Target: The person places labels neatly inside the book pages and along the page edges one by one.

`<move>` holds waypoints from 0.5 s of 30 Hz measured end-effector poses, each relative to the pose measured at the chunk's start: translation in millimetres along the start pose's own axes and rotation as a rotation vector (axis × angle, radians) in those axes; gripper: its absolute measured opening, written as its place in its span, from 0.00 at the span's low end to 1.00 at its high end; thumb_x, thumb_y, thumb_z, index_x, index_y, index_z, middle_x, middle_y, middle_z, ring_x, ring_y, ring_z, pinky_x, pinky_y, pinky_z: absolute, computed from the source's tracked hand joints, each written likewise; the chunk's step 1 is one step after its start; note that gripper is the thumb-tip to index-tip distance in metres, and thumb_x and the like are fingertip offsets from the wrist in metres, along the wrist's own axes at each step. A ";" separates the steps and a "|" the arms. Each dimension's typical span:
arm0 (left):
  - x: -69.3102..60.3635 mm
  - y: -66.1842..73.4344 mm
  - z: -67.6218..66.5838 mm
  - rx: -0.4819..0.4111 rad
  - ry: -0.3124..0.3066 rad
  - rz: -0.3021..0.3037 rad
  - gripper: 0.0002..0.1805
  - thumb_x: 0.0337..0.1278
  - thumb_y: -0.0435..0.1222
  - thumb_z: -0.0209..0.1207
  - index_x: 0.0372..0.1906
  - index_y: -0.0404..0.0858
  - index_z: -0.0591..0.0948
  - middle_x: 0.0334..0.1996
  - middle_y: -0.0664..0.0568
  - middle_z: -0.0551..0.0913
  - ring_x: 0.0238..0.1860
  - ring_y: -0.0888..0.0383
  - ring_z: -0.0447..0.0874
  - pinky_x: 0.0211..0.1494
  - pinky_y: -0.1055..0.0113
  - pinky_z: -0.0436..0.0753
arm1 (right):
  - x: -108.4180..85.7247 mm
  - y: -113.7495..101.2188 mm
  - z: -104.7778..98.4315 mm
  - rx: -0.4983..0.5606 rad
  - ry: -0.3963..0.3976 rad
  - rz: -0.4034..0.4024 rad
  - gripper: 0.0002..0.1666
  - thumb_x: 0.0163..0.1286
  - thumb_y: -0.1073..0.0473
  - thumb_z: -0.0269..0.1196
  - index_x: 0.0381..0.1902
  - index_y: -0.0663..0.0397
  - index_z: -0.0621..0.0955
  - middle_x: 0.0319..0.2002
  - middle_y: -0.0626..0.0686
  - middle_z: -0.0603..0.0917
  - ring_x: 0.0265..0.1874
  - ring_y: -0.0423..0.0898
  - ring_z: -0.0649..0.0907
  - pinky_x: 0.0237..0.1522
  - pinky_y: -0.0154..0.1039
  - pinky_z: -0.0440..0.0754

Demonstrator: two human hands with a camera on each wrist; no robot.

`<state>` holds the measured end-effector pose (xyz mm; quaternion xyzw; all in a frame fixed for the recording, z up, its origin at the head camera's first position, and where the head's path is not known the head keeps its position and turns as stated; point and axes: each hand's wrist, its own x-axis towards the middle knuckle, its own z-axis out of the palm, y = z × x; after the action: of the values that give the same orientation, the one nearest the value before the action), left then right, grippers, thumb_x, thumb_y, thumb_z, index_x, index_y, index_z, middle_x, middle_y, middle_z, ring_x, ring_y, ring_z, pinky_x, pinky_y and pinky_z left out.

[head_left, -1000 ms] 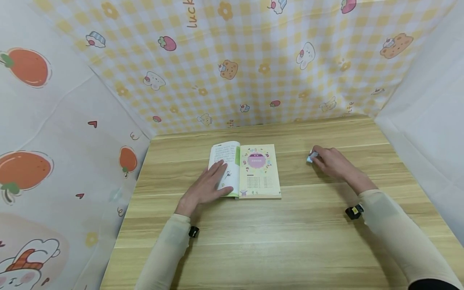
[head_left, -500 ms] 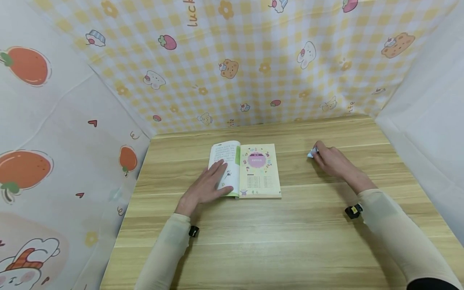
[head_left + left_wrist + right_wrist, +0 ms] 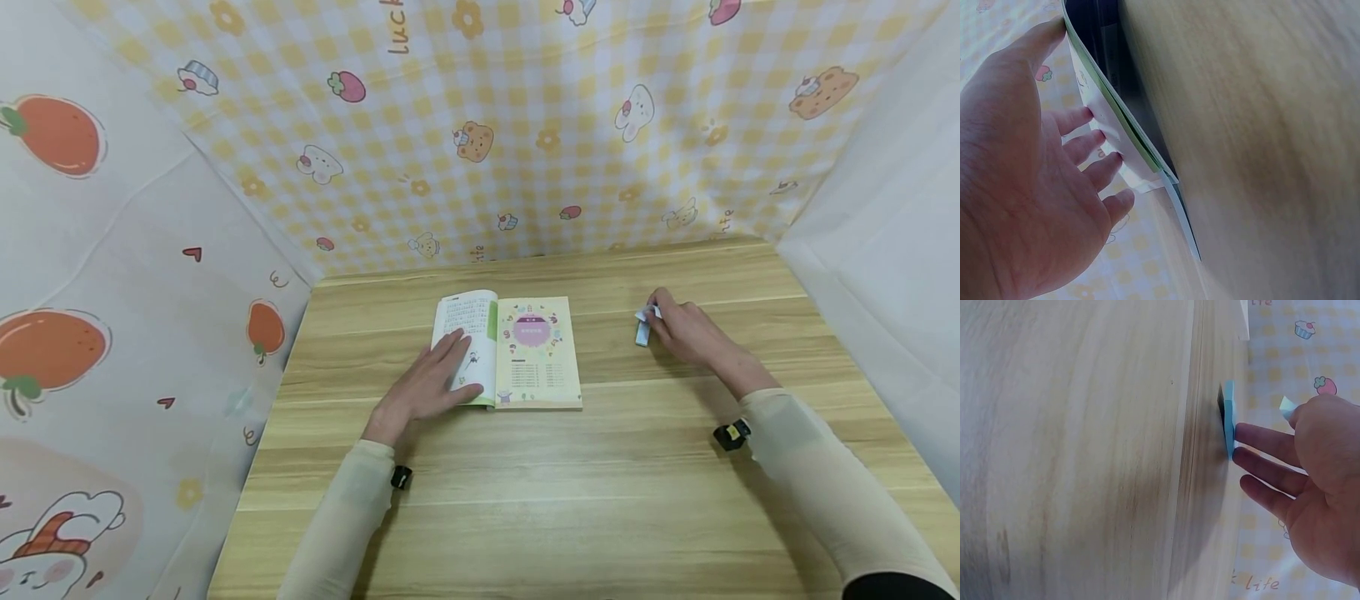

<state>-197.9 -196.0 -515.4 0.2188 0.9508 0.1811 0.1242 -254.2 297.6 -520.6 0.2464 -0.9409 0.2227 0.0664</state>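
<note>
An open book [image 3: 537, 350] lies on the wooden table, its left page covered with print and its right page cream with a pink round design. My left hand [image 3: 426, 383] rests on the left page, fingers spread; in the left wrist view the hand [image 3: 1041, 181] touches the curved page [image 3: 1113, 128]. To the right of the book, my right hand [image 3: 690, 335] is at a small light-blue sticky note pad [image 3: 642, 335]. In the right wrist view, fingertips touch the blue pad [image 3: 1229, 422], and a pale sticky note [image 3: 1287, 407] shows at the thumb.
The wooden table [image 3: 525, 500] meets a yellow checked cloth [image 3: 525, 167] at the back. White cloth hangs on the left [image 3: 150, 333] and the right [image 3: 885, 250]. Small black wrist cameras sit under both sleeves.
My right hand has shifted slightly away from me. The blue pad, mostly covered half a second ago, now shows below the fingers with a pale slip above it. My left hand stays put.
</note>
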 end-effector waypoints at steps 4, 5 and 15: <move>0.3 0.6 -1.1 0.004 -0.001 -0.004 0.57 0.79 0.69 0.57 0.95 0.44 0.50 0.96 0.49 0.44 0.97 0.47 0.43 0.98 0.38 0.49 | 0.2 -1.4 -2.4 0.031 -0.052 0.049 0.05 0.89 0.63 0.59 0.54 0.60 0.77 0.35 0.56 0.87 0.26 0.45 0.76 0.31 0.39 0.74; 0.3 0.7 -1.3 0.003 -0.001 -0.006 0.57 0.78 0.69 0.57 0.95 0.44 0.50 0.96 0.49 0.44 0.97 0.47 0.43 0.98 0.38 0.49 | 0.2 -2.0 -3.0 0.037 -0.064 0.062 0.06 0.90 0.62 0.59 0.54 0.60 0.78 0.37 0.56 0.89 0.27 0.45 0.77 0.33 0.39 0.75; -0.2 1.4 -0.7 -0.012 -0.003 -0.007 0.56 0.79 0.68 0.57 0.95 0.44 0.51 0.96 0.49 0.44 0.97 0.46 0.43 0.98 0.39 0.48 | -1.5 -4.5 -2.1 0.083 -0.037 0.090 0.12 0.88 0.60 0.62 0.54 0.65 0.87 0.45 0.63 0.94 0.39 0.57 0.91 0.47 0.60 0.90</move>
<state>-197.4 -195.1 -514.1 0.2148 0.9502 0.1862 0.1275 -250.6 295.7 -517.3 0.2102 -0.9421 0.2596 0.0287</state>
